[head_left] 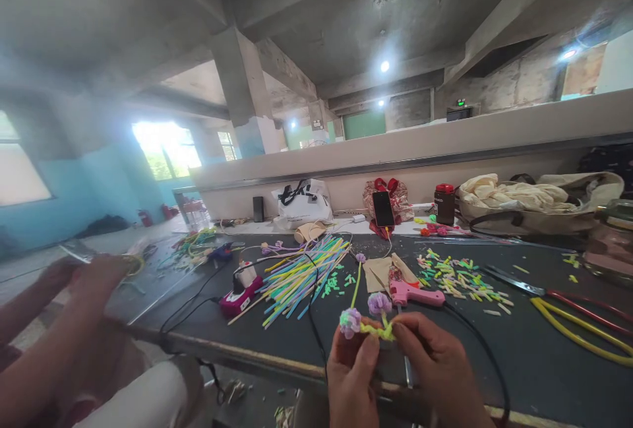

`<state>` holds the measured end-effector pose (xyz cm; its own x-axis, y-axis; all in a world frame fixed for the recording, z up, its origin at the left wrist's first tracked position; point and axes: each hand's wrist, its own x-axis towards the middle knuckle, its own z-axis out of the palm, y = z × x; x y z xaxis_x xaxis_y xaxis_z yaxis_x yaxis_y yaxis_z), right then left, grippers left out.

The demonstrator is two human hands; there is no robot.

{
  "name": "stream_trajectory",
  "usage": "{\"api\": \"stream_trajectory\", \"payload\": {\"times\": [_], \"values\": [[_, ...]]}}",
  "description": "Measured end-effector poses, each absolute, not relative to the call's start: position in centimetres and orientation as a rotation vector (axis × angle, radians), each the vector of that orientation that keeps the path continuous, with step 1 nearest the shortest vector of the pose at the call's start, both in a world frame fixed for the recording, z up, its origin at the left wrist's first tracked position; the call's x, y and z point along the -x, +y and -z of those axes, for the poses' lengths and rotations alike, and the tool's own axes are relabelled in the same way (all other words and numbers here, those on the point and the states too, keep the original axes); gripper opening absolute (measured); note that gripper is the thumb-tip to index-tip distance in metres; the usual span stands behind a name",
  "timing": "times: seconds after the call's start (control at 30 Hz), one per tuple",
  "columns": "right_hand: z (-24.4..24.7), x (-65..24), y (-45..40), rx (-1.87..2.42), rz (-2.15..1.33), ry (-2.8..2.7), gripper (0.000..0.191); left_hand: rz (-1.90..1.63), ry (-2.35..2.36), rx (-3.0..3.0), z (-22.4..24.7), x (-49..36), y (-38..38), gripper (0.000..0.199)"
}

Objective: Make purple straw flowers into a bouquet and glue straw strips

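Clamping yellow stem (373,330) in grips of left hand (353,375) and right hand (440,365), likely to steady purple flowers (379,303), near pink glue gun (418,294).

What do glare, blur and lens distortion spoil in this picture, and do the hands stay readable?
Head view: the big left window is blown out, with haze around it; the ceiling lamp flares. Head view: the neighbour's arms look smeared, and the right-edge jar soft and stretched. Head view: left hand, right hand and purple flowers read fairly clearly.
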<state>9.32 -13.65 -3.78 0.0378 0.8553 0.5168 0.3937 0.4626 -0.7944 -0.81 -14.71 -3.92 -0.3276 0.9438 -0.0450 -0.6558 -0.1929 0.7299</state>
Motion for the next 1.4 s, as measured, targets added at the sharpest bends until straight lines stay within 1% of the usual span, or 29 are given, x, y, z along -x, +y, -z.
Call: {"api": "stream_trajectory", "payload": {"times": [0.17, 0.27, 0.4, 0.53, 0.67, 0.83, 0.97, 1.1, 1.17, 1.23, 1.4], "values": [[3.8, -9.3, -13.9, 1.075, -0.425, -1.545, 0.024, -1.674, 0.752, -0.504, 4.0, 0.6, -15.1, 0.038], [3.8, -9.3, -14.1, 0.994, -0.365, -1.559, 0.024, -1.605, 0.781, -0.567, 4.4, 0.7, -15.1, 0.036], [4.1, -9.4, -14.3, 0.905, -0.334, -1.613, 0.020, -1.534, 0.845, -0.588, 4.5, 0.8, -15.1, 0.031], [4.4, -9.5, -14.4, 0.894, -0.355, -1.626, 0.018, -1.564, 0.814, -0.583, 4.5, 0.6, -15.2, 0.031], [4.4, -9.5, -14.8, 0.918, -0.383, -1.599, 0.014, -1.577, 0.766, -0.571, 4.4, 0.4, -15.5, 0.026], [4.2, -9.6, -15.2, 0.920, -0.381, -1.634, 0.014, -1.584, 0.736, -0.509, 4.3, 0.4, -16.0, 0.024], [4.1, -10.1, -15.3, 0.909, -0.273, -1.721, 0.014, -1.567, 0.739, -0.616, 4.4, 0.8, -16.0, 0.026], [4.2, -10.8, -15.2, 0.835, -0.033, -1.804, 0.009, -1.578, 0.784, -0.689, 4.5, 1.1, -15.9, 0.029], [4.1, -11.1, -15.2, 0.782, 0.051, -1.834, 0.009, -1.572, 0.811, -0.691, 4.4, 1.2, -15.9, 0.030], [3.9, -11.3, -15.1, 0.764, 0.031, -1.881, 0.010, -1.577, 0.857, -0.701, 4.1, 1.3, -16.0, 0.029], [3.4, -11.8, -15.0, 0.795, -0.175, -1.976, 0.010, -1.575, 0.916, -0.744, 3.4, 1.4, -16.4, 0.025]]}}
